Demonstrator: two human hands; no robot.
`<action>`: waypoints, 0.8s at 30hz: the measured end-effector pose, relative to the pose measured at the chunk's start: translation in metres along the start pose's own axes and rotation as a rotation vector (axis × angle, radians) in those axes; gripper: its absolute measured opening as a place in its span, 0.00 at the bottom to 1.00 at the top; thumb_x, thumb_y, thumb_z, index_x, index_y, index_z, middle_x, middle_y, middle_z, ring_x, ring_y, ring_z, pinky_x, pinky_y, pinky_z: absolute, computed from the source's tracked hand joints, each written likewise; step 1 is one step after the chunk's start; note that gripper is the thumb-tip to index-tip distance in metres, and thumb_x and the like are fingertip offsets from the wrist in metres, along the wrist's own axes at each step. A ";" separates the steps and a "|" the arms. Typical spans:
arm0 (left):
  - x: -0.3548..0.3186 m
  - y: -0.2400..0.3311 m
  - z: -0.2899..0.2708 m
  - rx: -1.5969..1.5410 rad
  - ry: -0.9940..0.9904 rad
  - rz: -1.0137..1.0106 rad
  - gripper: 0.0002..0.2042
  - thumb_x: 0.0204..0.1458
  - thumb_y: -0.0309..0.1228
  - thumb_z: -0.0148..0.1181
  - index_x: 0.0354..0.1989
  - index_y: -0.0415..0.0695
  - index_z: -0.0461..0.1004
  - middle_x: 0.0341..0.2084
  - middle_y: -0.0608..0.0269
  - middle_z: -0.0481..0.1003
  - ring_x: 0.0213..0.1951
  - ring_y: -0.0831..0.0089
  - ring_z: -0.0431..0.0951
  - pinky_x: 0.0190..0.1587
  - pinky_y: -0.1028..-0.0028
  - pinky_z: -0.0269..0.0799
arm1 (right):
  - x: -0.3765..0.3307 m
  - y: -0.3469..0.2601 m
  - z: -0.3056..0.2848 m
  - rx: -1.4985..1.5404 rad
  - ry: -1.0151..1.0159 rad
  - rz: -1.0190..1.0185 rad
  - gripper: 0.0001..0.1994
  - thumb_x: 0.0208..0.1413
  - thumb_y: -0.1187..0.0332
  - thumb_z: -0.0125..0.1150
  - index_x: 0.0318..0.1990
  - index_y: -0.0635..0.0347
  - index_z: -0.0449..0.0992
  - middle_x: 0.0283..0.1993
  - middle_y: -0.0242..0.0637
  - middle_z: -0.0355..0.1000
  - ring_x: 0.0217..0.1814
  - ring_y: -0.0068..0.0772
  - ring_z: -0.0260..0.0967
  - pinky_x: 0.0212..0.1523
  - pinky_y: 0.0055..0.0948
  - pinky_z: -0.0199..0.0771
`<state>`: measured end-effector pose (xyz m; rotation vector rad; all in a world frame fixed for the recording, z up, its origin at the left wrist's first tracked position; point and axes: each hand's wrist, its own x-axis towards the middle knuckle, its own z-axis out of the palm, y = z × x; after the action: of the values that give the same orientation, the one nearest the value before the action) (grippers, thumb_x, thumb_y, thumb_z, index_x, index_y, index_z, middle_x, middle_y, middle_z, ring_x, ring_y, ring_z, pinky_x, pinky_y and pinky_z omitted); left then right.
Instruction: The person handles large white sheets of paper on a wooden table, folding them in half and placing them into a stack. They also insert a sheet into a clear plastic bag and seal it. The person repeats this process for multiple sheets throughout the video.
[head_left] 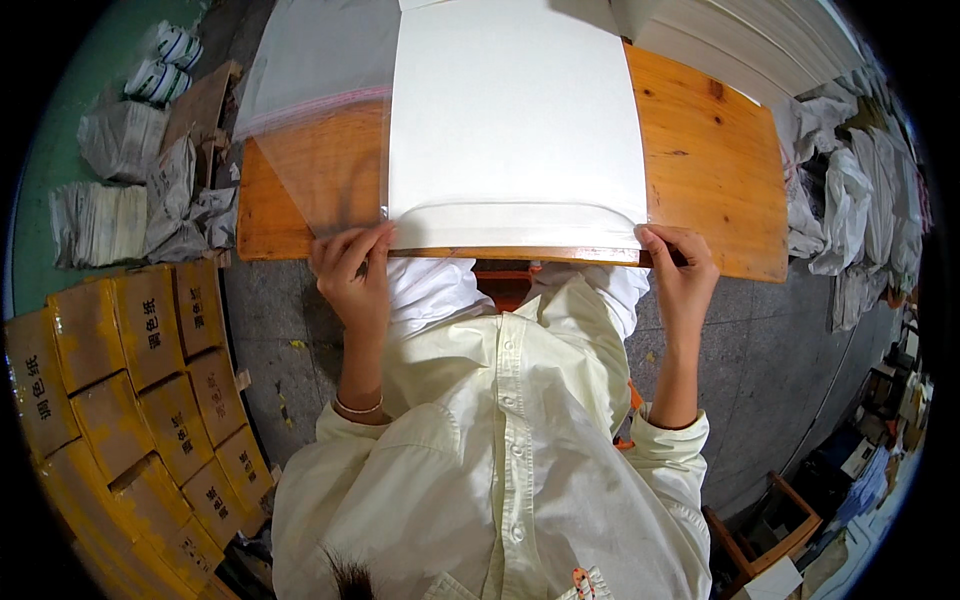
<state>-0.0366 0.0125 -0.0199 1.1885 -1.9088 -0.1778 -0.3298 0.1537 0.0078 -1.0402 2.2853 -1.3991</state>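
Observation:
A large white stack of paper (515, 115) lies on the wooden table, its near end at the front edge. Along that end runs a band (515, 225) with a curved crease above it. My left hand (352, 268) pinches the near left corner, fingers closed. At the near right corner my right hand (682, 262) pinches the edge between thumb and forefinger. Clear plastic bags (320, 75) with a pink strip spread over the table to the left, reaching down to my left hand. Whether clear film also covers the paper, I cannot tell.
The wooden table (705, 160) shows on both sides of the paper. More white sheets (740, 40) are piled at the far right, near crumpled plastic bags (850, 200). Taped cardboard boxes (150, 340) stand at the left, below wrapped bundles (100, 222). A wooden stool (765, 540) is at the lower right.

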 end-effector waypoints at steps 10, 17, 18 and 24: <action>0.001 0.000 0.001 0.097 -0.008 -0.003 0.05 0.39 0.33 0.70 0.27 0.54 0.82 0.22 0.76 0.75 0.31 0.74 0.67 0.43 0.71 0.57 | 0.004 -0.002 0.002 -0.044 0.022 -0.033 0.05 0.46 0.74 0.67 0.29 0.66 0.78 0.22 0.35 0.72 0.20 0.20 0.69 0.21 0.19 0.71; 0.005 0.004 -0.003 0.150 -0.044 0.009 0.05 0.40 0.35 0.69 0.27 0.54 0.82 0.22 0.78 0.75 0.32 0.74 0.67 0.46 0.70 0.54 | 0.008 -0.008 0.004 -0.008 0.032 0.028 0.09 0.45 0.78 0.67 0.31 0.66 0.71 0.20 0.33 0.69 0.21 0.17 0.64 0.21 0.18 0.65; 0.006 0.006 -0.004 0.143 -0.050 0.001 0.05 0.40 0.35 0.69 0.27 0.54 0.82 0.21 0.78 0.75 0.32 0.74 0.67 0.46 0.70 0.54 | 0.008 -0.009 0.004 -0.012 0.028 0.027 0.10 0.44 0.78 0.67 0.30 0.66 0.70 0.20 0.33 0.69 0.21 0.17 0.64 0.22 0.18 0.65; 0.013 0.009 -0.008 0.121 -0.123 -0.066 0.06 0.42 0.36 0.68 0.28 0.52 0.80 0.20 0.78 0.74 0.31 0.76 0.66 0.44 0.69 0.54 | 0.011 -0.004 0.001 -0.098 -0.012 -0.004 0.12 0.43 0.78 0.68 0.28 0.65 0.67 0.19 0.35 0.68 0.20 0.20 0.63 0.22 0.20 0.63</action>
<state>-0.0395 0.0097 -0.0025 1.3494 -2.0122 -0.1765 -0.3356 0.1442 0.0120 -1.0792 2.3652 -1.2896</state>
